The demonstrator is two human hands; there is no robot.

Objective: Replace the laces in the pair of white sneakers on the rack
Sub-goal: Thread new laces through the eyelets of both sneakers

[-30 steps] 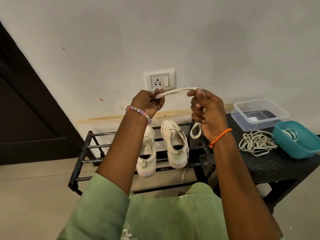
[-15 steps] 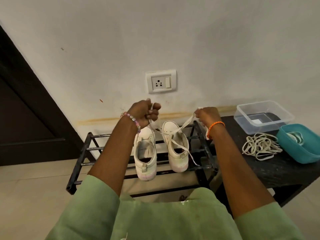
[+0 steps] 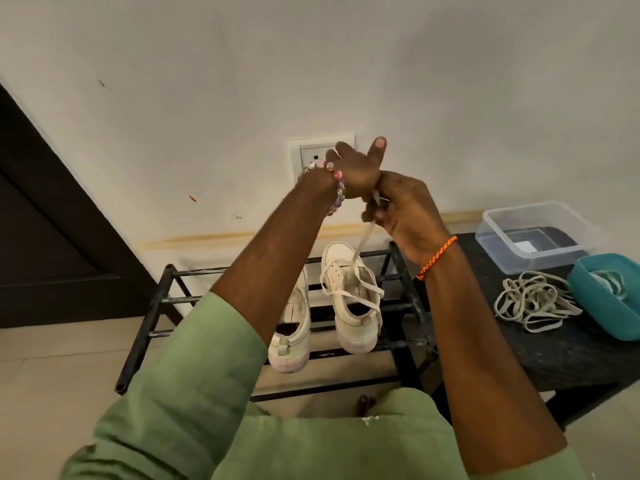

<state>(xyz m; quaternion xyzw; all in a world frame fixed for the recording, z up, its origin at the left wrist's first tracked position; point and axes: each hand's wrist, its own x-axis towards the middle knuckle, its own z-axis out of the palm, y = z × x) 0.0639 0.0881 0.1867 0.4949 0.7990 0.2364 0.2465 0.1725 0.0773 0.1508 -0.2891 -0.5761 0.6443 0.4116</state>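
Note:
Two white sneakers stand side by side on the black metal rack [image 3: 165, 301]. The left sneaker [image 3: 293, 329] has no lace in view and is partly hidden by my forearm. The right sneaker [image 3: 353, 308] has a white lace [image 3: 362, 242] threaded through it, and one strand rises from it to my hands. My right hand [image 3: 407, 211] grips that strand above the shoe. My left hand [image 3: 356, 171] is raised right beside it, wrist against the right hand, thumb and one finger sticking up. Its other fingers are hidden, so any hold on the lace is unseen.
A black table [image 3: 571, 348] stands right of the rack. On it are a loose pile of white laces [image 3: 533, 303], a teal tub [image 3: 604, 308] holding more lace and a clear plastic box [image 3: 533, 233]. A wall socket [image 3: 311, 150] is behind my hands, a dark door [image 3: 52, 237] at left.
Both hands were apart and low over the shoes half a second ago. They have come up and together, pulling the lace strand upward from the right sneaker.

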